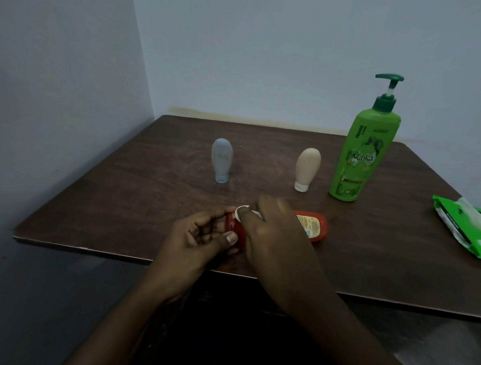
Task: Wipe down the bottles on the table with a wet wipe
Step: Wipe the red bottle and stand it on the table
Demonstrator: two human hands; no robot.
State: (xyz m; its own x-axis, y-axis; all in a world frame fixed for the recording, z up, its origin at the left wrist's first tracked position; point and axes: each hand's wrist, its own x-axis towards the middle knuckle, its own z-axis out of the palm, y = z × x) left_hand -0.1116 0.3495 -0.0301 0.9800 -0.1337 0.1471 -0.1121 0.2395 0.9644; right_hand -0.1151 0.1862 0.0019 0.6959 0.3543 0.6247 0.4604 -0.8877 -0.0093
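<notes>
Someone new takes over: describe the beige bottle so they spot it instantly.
Find the tall green pump bottle at the table's far right. Just left of it stands the beige bottle, cap down. Its grey twin stands farther left.

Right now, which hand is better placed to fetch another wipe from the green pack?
The right hand: the green wipe pack lies at the table's right edge, and the left hand grips the red bottle.

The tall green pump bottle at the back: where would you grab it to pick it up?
Probably around the wide middle of the tall green plastic pump bottle, coming from its open front-right side. It stands upright, leaning slightly in this view; the thin pump neck looks a poor handle, and the beige squeeze bottle crowds its left.
</notes>
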